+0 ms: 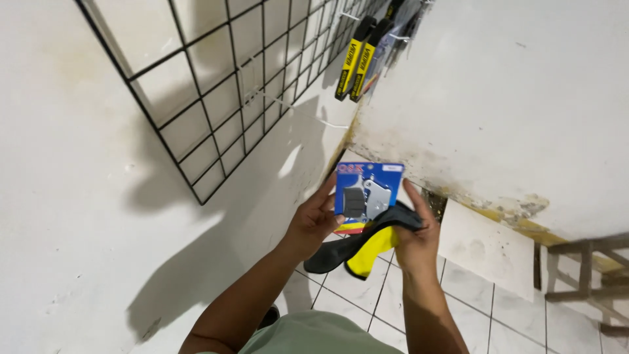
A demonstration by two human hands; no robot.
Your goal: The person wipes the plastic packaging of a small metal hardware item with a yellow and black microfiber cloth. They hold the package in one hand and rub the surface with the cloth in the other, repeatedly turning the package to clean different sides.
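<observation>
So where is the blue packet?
In the head view, the blue blister packet sits mid-frame, held by the left hand, above the grey-and-yellow cloth in the right hand.

Both hands, left (314,219) and right (416,239), raised, grips closed.

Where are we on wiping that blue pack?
Done: two yellow-black packs hang on the wire grid. In hand: the left hand holds the blue pack upright, and the right hand presses a black-yellow cloth to its lower edge. Left: the pack isn't on the grid yet; most of the grid is bare.
</observation>
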